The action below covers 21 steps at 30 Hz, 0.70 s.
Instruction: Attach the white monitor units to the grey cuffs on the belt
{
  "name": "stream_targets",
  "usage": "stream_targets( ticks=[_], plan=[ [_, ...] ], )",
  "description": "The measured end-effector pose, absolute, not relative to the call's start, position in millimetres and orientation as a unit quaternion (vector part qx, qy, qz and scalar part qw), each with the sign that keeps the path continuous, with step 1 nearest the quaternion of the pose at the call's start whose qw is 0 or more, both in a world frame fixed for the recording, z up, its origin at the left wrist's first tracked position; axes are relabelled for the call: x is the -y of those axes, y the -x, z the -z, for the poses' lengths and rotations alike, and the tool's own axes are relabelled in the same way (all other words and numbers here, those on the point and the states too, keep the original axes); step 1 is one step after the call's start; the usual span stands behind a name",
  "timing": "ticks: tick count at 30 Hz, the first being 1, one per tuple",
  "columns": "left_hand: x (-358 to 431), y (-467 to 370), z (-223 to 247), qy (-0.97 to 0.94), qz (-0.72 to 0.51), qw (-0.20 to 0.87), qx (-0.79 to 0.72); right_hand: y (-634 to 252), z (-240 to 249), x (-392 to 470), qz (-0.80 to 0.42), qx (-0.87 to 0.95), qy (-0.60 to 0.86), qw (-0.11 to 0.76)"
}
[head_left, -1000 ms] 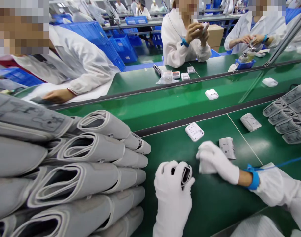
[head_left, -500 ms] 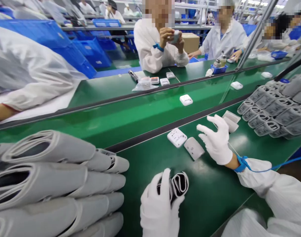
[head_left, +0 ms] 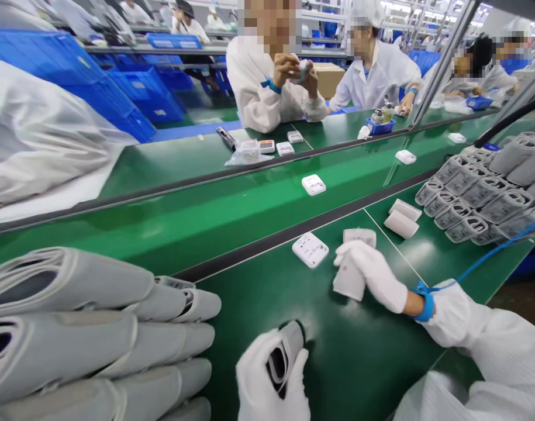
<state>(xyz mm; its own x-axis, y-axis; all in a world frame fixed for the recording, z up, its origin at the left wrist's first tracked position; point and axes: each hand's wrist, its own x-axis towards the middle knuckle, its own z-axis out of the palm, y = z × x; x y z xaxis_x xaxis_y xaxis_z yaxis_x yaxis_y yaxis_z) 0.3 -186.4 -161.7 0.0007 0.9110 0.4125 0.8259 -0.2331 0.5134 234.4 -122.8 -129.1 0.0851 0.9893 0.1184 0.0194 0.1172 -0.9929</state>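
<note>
My left hand (head_left: 271,374), in a white glove, is closed around a rolled grey cuff (head_left: 291,342) at the lower middle, its dark inside showing at the open end. My right hand (head_left: 372,269), gloved too with a blue wrist strap, has its fingers bent over a grey cuff (head_left: 349,282) on the green bench. Part of that cuff is covered by the fingers; grey material also shows beyond them. Just left of it lies a square white device (head_left: 310,249). Another folded grey cuff (head_left: 402,221) lies farther right.
Stacked rolled cuffs (head_left: 65,339) fill the left side, and more rolled cuffs (head_left: 482,193) stand at the right. Beyond the black rail, a green conveyor (head_left: 232,204) carries white devices (head_left: 313,185). Across it, a co-worker (head_left: 258,82) holds a small white object.
My right hand has come down and left from open in the air onto the grey cuff, which has turned. The cuff in my left hand is tilted differently. The view has shifted slightly.
</note>
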Motion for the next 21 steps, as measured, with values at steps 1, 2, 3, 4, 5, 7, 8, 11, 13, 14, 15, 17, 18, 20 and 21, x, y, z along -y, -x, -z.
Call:
stream_targets(
  ticks=[1, 2, 3, 4, 5, 7, 8, 11, 13, 14, 15, 17, 18, 20, 21],
  plan=[
    [183, 2, 165, -0.709, -0.331, 0.038, -0.622, -241, 122, 122, -0.419, 0.519, 0.488, 0.563],
    [179, 5, 167, -0.717, -0.305, 0.018, -0.627, -246, 115, 123, -0.384, 0.546, 0.482, 0.567],
    [175, 8, 170, -0.726, -0.272, -0.001, -0.631, -250, 111, 124, -0.344, 0.582, 0.480, 0.559],
    [171, 10, 171, -0.735, -0.241, -0.019, -0.633, -253, 109, 126, -0.303, 0.621, 0.479, 0.542],
    [168, 12, 172, -0.739, -0.216, -0.032, -0.637, -255, 108, 127, -0.265, 0.658, 0.477, 0.519],
    [165, 13, 168, -0.737, -0.202, -0.043, -0.643, -258, 112, 127, -0.216, 0.720, 0.463, 0.469],
    [165, 12, 165, -0.727, -0.212, -0.040, -0.652, -258, 115, 125, -0.206, 0.745, 0.452, 0.446],
    [168, 8, 156, -0.667, -0.268, -0.013, -0.696, -261, 124, 113, -0.203, 0.802, 0.418, 0.376],
    [169, 5, 155, -0.658, -0.311, -0.003, -0.686, -264, 125, 102, -0.200, 0.834, 0.393, 0.332],
    [168, 4, 156, -0.668, -0.333, -0.005, -0.665, -265, 124, 96, -0.204, 0.847, 0.380, 0.311],
    [167, 4, 158, -0.682, -0.351, -0.009, -0.641, -267, 122, 91, -0.215, 0.855, 0.372, 0.290],
    [164, 5, 163, -0.705, -0.372, -0.023, -0.603, -272, 115, 80, -0.247, 0.862, 0.367, 0.247],
    [163, 6, 164, -0.710, -0.376, -0.031, -0.594, -274, 110, 74, -0.255, 0.863, 0.373, 0.225],
    [161, 9, 163, -0.714, -0.377, -0.053, -0.588, -278, 99, 58, -0.245, 0.868, 0.387, 0.192],
    [161, 9, 160, -0.713, -0.380, -0.068, -0.586, -278, 94, 47, -0.230, 0.871, 0.393, 0.185]
  ],
)
